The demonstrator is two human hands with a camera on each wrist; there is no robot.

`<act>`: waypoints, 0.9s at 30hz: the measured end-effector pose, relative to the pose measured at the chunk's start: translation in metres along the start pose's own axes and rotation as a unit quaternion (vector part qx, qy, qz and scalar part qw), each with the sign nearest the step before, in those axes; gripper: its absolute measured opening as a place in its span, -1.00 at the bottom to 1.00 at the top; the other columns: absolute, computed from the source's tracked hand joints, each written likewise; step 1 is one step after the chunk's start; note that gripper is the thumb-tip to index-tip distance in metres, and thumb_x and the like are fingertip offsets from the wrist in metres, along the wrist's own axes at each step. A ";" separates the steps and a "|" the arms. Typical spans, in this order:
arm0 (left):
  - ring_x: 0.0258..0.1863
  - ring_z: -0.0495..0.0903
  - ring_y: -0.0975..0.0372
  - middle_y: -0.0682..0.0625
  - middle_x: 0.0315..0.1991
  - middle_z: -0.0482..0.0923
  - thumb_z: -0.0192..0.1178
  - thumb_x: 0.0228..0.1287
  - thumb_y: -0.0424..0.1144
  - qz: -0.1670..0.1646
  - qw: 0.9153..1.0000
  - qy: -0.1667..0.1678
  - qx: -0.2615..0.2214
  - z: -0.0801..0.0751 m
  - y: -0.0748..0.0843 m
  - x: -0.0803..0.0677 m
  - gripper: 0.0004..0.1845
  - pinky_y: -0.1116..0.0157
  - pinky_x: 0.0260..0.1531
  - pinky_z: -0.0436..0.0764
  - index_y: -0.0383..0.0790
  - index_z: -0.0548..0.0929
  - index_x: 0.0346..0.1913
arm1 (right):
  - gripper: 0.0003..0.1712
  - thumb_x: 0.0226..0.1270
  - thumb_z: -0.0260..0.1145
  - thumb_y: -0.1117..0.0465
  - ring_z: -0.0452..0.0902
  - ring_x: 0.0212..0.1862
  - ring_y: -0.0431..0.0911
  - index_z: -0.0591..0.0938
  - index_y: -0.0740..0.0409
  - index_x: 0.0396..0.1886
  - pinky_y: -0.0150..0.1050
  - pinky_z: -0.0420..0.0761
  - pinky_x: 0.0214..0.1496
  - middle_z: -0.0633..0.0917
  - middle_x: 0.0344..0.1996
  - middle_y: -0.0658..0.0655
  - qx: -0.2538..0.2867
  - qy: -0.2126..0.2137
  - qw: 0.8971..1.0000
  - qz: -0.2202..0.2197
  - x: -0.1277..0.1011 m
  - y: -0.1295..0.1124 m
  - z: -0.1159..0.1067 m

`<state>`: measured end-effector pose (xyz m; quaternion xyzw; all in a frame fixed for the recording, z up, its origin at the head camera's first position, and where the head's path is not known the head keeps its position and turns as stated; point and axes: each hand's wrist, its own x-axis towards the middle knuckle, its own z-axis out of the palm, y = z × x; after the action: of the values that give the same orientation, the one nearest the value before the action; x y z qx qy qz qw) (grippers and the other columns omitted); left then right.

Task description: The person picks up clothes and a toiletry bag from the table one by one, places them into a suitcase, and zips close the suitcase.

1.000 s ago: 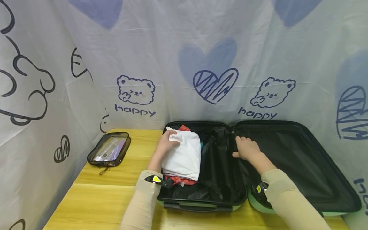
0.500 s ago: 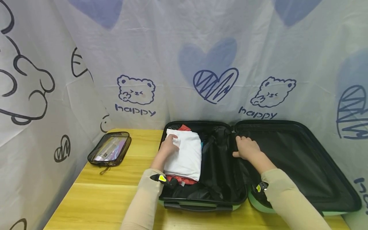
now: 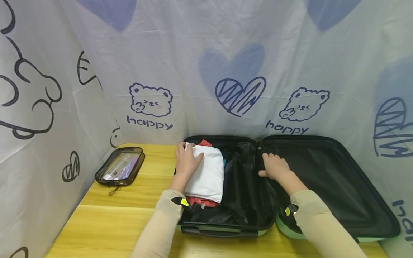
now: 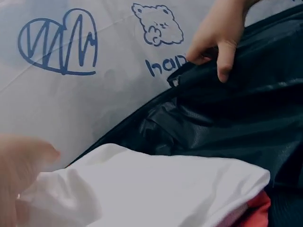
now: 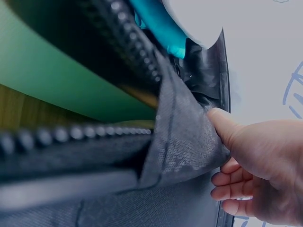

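Note:
In the head view my left hand (image 3: 187,162) rests at the left edge of a folded white garment (image 3: 209,175), thumb and fingers spread. The garment lies on red cloth (image 3: 203,202) in the left half of an open suitcase (image 3: 246,186). Close up in the left wrist view, the same hand (image 4: 21,175) is blurred beside the white cloth (image 4: 156,189). My right hand (image 5: 265,165) grips the dark fabric flap (image 5: 187,137) at the suitcase's hinge, its thumb on one side and curled fingers on the other.
A see-through zip pouch (image 3: 120,166) with packets inside lies on the wooden table (image 3: 106,222), left of the suitcase. The suitcase's other half (image 3: 326,179) lies open at right. Teal cloth (image 5: 161,23) shows beside the white garment. A printed curtain (image 3: 190,71) hangs behind.
My left hand has shifted left and slightly up, from on top of the white garment to its left edge by the suitcase rim. The right hand keeps its place at the hinge.

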<state>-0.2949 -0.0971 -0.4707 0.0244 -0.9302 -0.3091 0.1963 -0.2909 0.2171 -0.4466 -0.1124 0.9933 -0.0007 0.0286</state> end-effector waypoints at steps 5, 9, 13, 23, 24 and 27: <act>0.49 0.05 -0.18 -0.34 0.43 0.16 0.17 0.30 0.14 0.072 0.993 -0.013 0.091 0.009 0.006 -0.002 -0.37 -0.06 0.47 0.09 -0.16 0.46 0.31 | -0.08 0.24 0.38 -0.04 0.35 0.26 0.39 0.25 0.46 0.37 0.27 0.43 0.22 0.41 0.27 0.51 0.000 -0.002 1.000 0.005 0.000 0.000 0.000; 0.56 -0.22 -0.19 -0.29 0.55 -0.09 0.01 0.30 0.34 0.054 0.983 -0.087 0.153 0.021 0.008 -0.005 -0.21 -0.15 0.50 -0.08 0.00 0.27 0.47 | -0.09 0.24 0.38 -0.03 0.38 0.23 0.38 0.26 0.46 0.36 0.25 0.45 0.19 0.43 0.24 0.51 -0.001 0.000 1.000 0.003 -0.001 0.000 -0.001; 0.55 -0.36 -0.21 -0.27 0.58 -0.25 -0.08 0.27 0.42 0.035 0.976 -0.123 0.176 0.027 0.007 -0.008 -0.14 -0.19 0.49 -0.17 0.10 0.11 0.54 | -0.09 0.24 0.38 -0.03 0.37 0.25 0.38 0.25 0.46 0.36 0.26 0.44 0.20 0.42 0.26 0.51 0.002 -0.002 1.000 0.003 -0.002 -0.001 -0.002; 0.55 -0.39 -0.22 -0.28 0.58 -0.35 -0.09 0.24 0.46 0.036 0.966 -0.169 0.194 0.037 -0.003 -0.008 -0.07 -0.18 0.50 -0.19 0.18 -0.09 0.57 | -0.10 0.22 0.40 -0.03 0.39 0.21 0.39 0.28 0.47 0.33 0.26 0.46 0.17 0.44 0.22 0.52 0.004 0.005 1.000 0.002 -0.001 -0.001 -0.001; 0.55 -0.38 -0.22 -0.28 0.58 -0.35 -0.08 0.24 0.46 0.036 0.965 -0.174 0.192 0.037 -0.004 -0.008 -0.06 -0.18 0.50 -0.18 0.18 -0.10 0.57 | -0.10 0.22 0.40 -0.02 0.39 0.21 0.39 0.28 0.47 0.33 0.26 0.46 0.16 0.44 0.22 0.52 0.005 0.005 1.000 0.002 -0.001 -0.001 -0.001; 0.55 -0.33 -0.23 -0.29 0.57 -0.30 -0.07 0.23 0.45 0.034 0.963 -0.188 0.188 0.037 -0.008 -0.008 -0.06 -0.18 0.49 -0.13 0.17 -0.10 0.57 | -0.11 0.22 0.40 -0.02 0.39 0.21 0.40 0.28 0.47 0.33 0.27 0.46 0.17 0.44 0.22 0.52 0.009 -0.001 1.000 0.003 0.000 -0.002 0.000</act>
<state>-0.3025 -0.0813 -0.5053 -0.0293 -0.9920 -0.1212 0.0202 -0.2901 0.2152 -0.4465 -0.1090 0.9935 -0.0098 0.0304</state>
